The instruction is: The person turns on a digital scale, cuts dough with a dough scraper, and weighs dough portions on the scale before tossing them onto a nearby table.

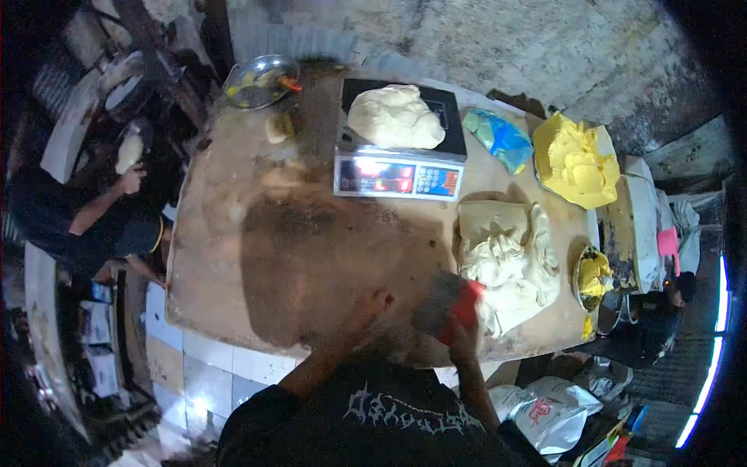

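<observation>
In my right hand (462,339) is a dough scraper (443,305) with a wide dark blade and a red grip, beside the left edge of a large pale dough mass (517,268). That dough is folded and uneven on the table. My left hand (373,302) is over the table's front middle, dim and blurred, so its fingers are hard to read. Farther back, a lump of dough (397,117) rests on the black platform of a digital scale (397,177) with lit red displays.
On the wooden table (210,257) are a metal bowl (261,82), a blue-green plastic bag (498,138) and a yellow fat block (577,159). A smaller bowl of yellow fat (595,276) stands at the right edge. One person (85,210) is at left, another (650,323) at far right.
</observation>
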A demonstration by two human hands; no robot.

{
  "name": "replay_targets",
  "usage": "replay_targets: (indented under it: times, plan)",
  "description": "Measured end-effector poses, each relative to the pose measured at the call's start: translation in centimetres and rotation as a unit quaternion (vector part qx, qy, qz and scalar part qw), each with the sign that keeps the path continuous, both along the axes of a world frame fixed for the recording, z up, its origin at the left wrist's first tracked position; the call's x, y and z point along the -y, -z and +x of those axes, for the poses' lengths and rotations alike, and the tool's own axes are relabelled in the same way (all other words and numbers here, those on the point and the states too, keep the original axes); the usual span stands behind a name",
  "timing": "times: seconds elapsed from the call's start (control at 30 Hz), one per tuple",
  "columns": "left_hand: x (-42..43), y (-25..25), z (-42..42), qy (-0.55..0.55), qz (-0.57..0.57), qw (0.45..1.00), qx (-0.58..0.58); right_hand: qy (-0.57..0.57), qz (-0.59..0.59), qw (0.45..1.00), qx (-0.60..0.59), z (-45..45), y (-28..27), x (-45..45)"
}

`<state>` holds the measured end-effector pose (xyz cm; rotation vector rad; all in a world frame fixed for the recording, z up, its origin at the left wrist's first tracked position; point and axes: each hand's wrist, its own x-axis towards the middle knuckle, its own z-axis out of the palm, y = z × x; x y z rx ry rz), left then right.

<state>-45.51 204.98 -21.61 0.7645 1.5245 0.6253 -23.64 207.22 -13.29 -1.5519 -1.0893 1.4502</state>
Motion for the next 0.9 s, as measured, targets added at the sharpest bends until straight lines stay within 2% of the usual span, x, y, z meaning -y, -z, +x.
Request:
replay_targets:
  times: [0.03,0.07,0.13,0.17,0.2,0.23,0.27,0.3,0.37,0.4,0.47,0.5,0.53,0.57,0.6,0.63,0.67,0.7,0.77,0.83,0.87,0.9]
  plan:
    - [-2.1,-1.1,-0.7,0.018,0.089,0.996,-0.017,0.102,-0.041,0.986,-0.123,3.8,0.9,0.8]
    - [-5.3,-2.9,-1.8,-0.033,0.160,0.986,-0.034,0.195,-0.084,0.947,-0.242,7.1,1.8,1.1]
    - [-12.6,-5.6,-5.4,-0.211,0.269,0.927,-0.152,0.167,-0.036,0.981,-0.091,9.1,-3.3,0.4]
    - [-16.1,-6.5,-8.3,-0.289,0.306,0.878,-0.229,0.147,-0.038,0.984,-0.090,10.0,-3.4,-0.5]
    - [-19.4,-6.9,-12.0,-0.340,0.370,0.801,-0.326,0.174,0.025,0.981,-0.079,10.3,-3.0,-2.4]
    - [-22.8,-5.3,-16.2,-0.324,0.396,0.752,-0.416,0.206,0.084,0.972,-0.073,10.1,-2.6,-4.0]
    - [-25.1,-3.7,-19.1,-0.296,0.416,0.699,-0.501,0.192,0.082,0.974,-0.082,9.5,-2.7,-5.8]
    - [-25.9,-4.1,-20.1,-0.300,0.415,0.691,-0.509,0.111,0.101,0.985,-0.083,8.3,-3.0,-7.7]
    - [-27.7,-4.7,-20.9,-0.159,0.374,0.779,-0.477,-0.036,0.156,0.986,-0.037,4.6,-4.4,-11.3]
    - [-27.8,-5.6,-21.1,-0.165,0.372,0.778,-0.479,-0.030,0.183,0.982,-0.015,-1.3,-9.3,-11.9]
    - [-26.8,-7.9,-20.8,-0.132,0.273,0.877,-0.372,-0.094,0.162,0.981,0.050,-8.4,-13.7,-14.3]
    - [-26.4,-7.6,-21.1,-0.130,0.274,0.877,-0.373,-0.187,0.275,0.935,0.125,-11.8,-13.0,-16.5]
    - [-25.4,-7.0,-20.9,-0.159,0.302,0.866,-0.364,-0.252,0.395,0.864,0.186,-15.1,-12.3,-18.7]
    - [-24.3,-6.3,-20.9,-0.186,0.333,0.854,-0.354,-0.278,0.353,0.855,0.259,-19.9,-13.8,-19.5]
    - [-23.1,-5.9,-21.0,-0.200,0.337,0.866,-0.310,-0.326,0.310,0.828,0.335,-24.4,-12.5,-21.5]
    - [-22.0,-5.4,-21.0,-0.216,0.341,0.876,-0.263,-0.344,0.342,0.787,0.381,-28.6,-10.0,-23.6]
    - [-21.1,-4.0,-21.1,-0.223,0.324,0.898,-0.198,-0.288,0.456,0.773,0.335,-32.6,-6.5,-25.9]
    - [-19.7,-2.4,-20.9,-0.228,0.300,0.917,-0.131,-0.314,0.400,0.766,0.393,-35.9,-6.9,-27.2]
    - [-14.9,-3.5,-18.9,-0.259,0.272,0.915,0.147,-0.347,0.332,0.739,0.473,-41.4,-7.5,-30.7]
    - [-8.6,-3.1,-16.4,-0.207,0.307,0.892,0.258,-0.347,0.321,0.726,0.499,-43.6,-7.5,-32.4]
    - [-5.4,-3.0,-15.1,-0.179,0.316,0.877,0.314,-0.311,0.420,0.744,0.417,-43.5,-7.9,-32.9]
    - [-2.5,-4.3,-15.4,-0.186,0.271,0.899,0.291,-0.273,0.508,0.746,0.331,-42.8,-8.0,-33.1]
